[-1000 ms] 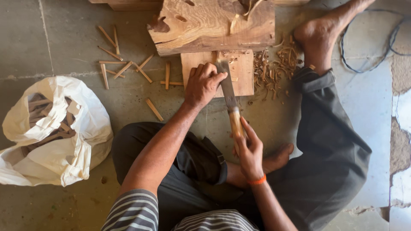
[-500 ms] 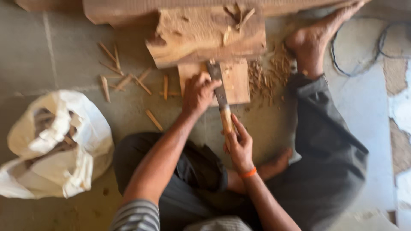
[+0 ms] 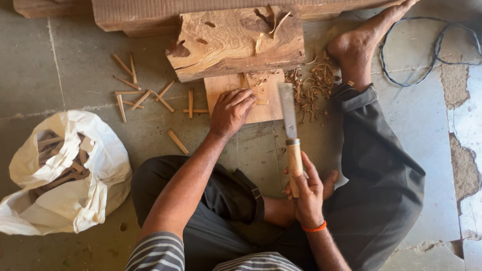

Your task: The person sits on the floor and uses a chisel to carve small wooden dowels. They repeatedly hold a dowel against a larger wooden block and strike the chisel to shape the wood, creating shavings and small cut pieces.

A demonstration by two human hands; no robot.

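Observation:
I sit on the floor with legs folded. My right hand grips the wooden handle of a broad flat chisel, its steel blade pointing away from me over the right edge of a small flat wooden board. My left hand rests on that board with fingers curled over a small piece I cannot make out. Behind the board lies a large rough wood block.
Several short wooden sticks lie scattered on the floor to the left. A white sack with more sticks sits at lower left. Wood shavings pile by my right foot. A cable loops at upper right. Planks lie at the top.
The chisel blade has shifted to the right, off the middle of the board to its right edge. My left hand stays on the board. The view has steadied.

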